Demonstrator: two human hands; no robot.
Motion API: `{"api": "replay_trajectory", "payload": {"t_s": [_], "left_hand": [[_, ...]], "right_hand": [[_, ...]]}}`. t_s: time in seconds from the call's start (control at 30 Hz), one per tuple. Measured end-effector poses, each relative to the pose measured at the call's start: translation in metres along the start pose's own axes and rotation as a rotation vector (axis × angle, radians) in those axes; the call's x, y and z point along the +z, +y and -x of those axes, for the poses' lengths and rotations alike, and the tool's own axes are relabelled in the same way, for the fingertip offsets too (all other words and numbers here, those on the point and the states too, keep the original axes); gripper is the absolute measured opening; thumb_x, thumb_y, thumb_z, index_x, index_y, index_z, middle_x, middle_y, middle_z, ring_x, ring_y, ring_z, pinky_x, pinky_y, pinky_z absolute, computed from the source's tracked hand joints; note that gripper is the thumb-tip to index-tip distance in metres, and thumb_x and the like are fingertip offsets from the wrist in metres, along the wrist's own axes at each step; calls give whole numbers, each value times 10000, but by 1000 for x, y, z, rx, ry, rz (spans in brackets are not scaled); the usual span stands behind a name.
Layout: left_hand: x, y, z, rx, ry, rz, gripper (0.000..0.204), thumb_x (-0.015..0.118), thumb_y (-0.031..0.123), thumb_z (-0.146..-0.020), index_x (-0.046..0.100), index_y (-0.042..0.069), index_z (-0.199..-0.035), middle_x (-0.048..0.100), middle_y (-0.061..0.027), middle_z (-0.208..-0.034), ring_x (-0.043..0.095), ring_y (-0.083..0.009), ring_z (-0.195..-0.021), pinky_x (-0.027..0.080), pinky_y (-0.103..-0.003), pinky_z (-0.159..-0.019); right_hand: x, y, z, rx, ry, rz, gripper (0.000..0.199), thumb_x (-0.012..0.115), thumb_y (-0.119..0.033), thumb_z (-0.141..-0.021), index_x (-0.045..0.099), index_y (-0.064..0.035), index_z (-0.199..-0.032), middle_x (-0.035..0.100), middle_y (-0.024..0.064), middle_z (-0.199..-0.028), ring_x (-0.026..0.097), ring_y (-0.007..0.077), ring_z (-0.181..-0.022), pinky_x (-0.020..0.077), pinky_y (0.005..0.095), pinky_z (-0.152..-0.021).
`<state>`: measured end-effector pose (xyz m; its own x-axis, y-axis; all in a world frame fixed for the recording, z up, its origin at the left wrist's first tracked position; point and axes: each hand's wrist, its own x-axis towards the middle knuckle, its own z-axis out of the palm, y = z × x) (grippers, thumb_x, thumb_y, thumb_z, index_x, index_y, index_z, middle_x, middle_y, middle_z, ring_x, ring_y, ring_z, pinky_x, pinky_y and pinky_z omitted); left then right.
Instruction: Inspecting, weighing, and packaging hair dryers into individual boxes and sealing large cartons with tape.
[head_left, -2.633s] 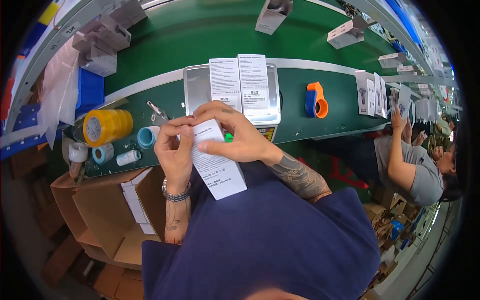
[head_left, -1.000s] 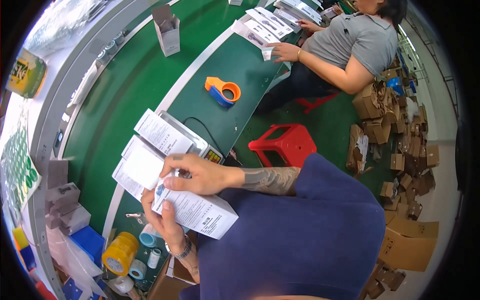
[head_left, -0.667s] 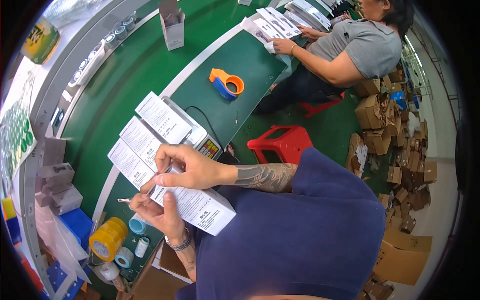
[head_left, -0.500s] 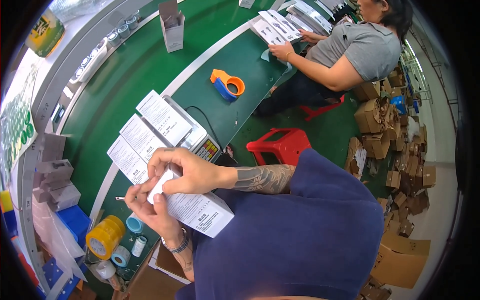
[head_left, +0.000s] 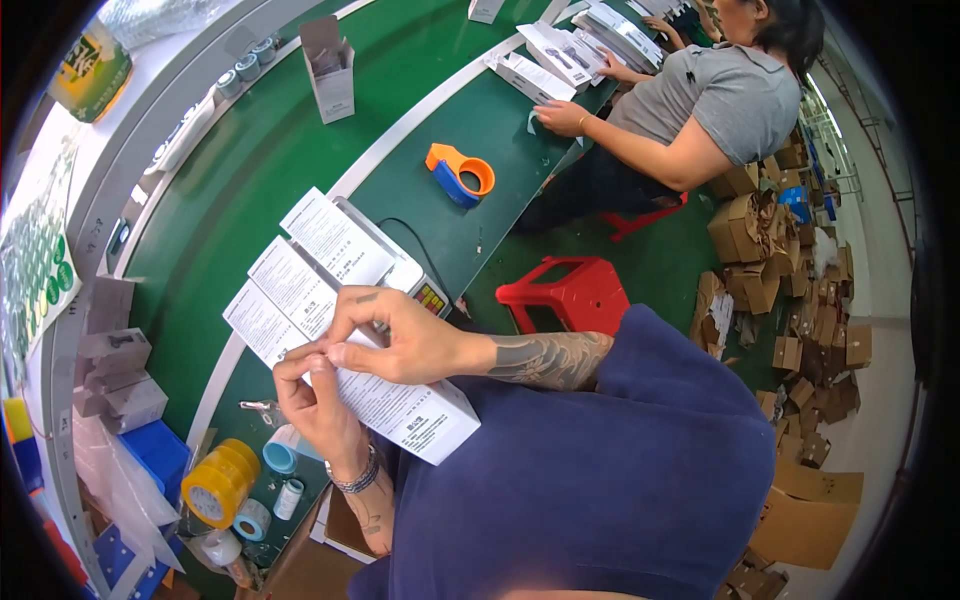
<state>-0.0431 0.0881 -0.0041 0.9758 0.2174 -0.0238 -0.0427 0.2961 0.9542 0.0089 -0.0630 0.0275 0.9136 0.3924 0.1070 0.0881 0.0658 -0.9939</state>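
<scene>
Two hands hold one white carton (head_left: 405,415) above the near edge of the green bench (head_left: 500,150). The left hand (head_left: 315,405) grips the carton from below at its far end, the fingers bent around it. The right hand (head_left: 395,340) lies over the top of the same end, and its fingertips pinch something small at the carton's edge, just beside the left thumb; what they pinch is too small to tell. The carton is closed and tilted, with its printed face up.

Three more white cartons (head_left: 300,275) lie side by side on a flat grey scale (head_left: 425,290) at the near edge of the bench, just beyond the hands. All of them are closed, so their content does not show.

On the conveyor belt (head_left: 240,190) stands an open grey box (head_left: 330,70), its flap raised; the inside cannot be seen. An orange tape dispenser (head_left: 458,172) rests on the bench further to the right.

Near the left corner of the bench lie a yellow tape roll (head_left: 218,482) and some smaller blue rolls (head_left: 282,455). A blue bin (head_left: 160,452) stands beside them.

At the far end of the bench, another person (head_left: 720,100) in a grey shirt touches white cartons (head_left: 560,50). A red stool (head_left: 570,295) stands on the floor, with open brown cardboard boxes (head_left: 770,270) piled behind it.
</scene>
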Motion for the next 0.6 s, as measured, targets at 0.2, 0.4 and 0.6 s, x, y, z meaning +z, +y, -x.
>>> {"api": "replay_trajectory", "payload": {"t_s": [0.2,0.4,0.6], "left_hand": [[25,-9,-7,-20,-119,-86,332,565,1,-869,509,40,-1194,570,-163,-1166,526,-270,-1157,390,-372,-996],[54,11,-11,27,55,-120,519,547,6,-880,419,22,-1383,517,-198,-1301,481,-302,-1217,344,-393,-1050],[-5,22,-57,-78,242,-610,540,531,49,-906,378,-4,-1421,459,-210,-1384,472,-281,-1228,336,-347,-1055]], "right_hand": [[-38,6,-6,77,-20,-6,91,702,-68,-808,662,-50,-887,589,52,-954,529,137,-864,411,260,-794],[-62,19,-37,25,-27,-185,228,727,-67,-763,661,-83,-980,602,21,-970,488,108,-739,398,221,-706],[-162,85,-152,5,334,90,587,776,-139,-701,503,-7,-1203,546,155,-1173,544,246,-1042,427,353,-944]]}}
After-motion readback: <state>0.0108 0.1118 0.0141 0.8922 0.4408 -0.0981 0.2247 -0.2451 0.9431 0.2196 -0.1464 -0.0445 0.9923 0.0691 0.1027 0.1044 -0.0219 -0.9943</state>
